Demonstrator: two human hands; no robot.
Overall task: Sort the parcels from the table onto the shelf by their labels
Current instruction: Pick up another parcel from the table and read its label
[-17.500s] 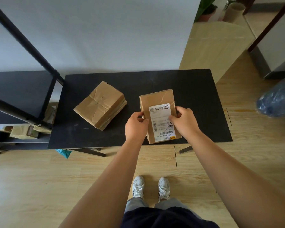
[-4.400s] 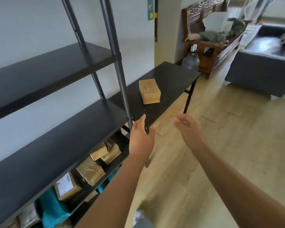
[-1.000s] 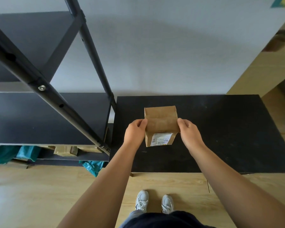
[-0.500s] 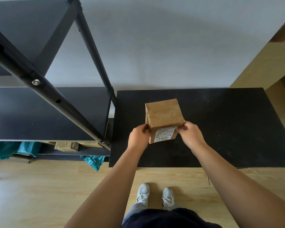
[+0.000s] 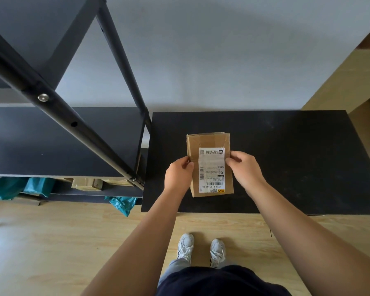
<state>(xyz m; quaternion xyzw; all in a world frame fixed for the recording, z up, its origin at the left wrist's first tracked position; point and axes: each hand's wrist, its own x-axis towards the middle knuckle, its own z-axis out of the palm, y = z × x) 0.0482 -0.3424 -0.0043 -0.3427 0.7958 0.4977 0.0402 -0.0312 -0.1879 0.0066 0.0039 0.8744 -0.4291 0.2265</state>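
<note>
A brown cardboard parcel [image 5: 209,165] is over the left part of the black table [image 5: 286,159], its white shipping label facing up toward me, printed upside down from my side. My left hand [image 5: 178,175] grips the parcel's left edge and my right hand [image 5: 242,169] grips its right edge. No other parcel shows on the table. The black metal shelf [image 5: 51,142] stands directly to the left of the table.
A slanted shelf post [image 5: 58,107] crosses the upper left. On the shelf's low tier lie brown parcels [image 5: 87,183] and teal bags [image 5: 13,188]; another teal bag [image 5: 121,205] hangs at its corner. Wooden floor and my shoes are below.
Both hands have turned the parcel over, so its labelled face, which pointed toward me half a second ago, now faces up. My grip shifted to its side edges.
</note>
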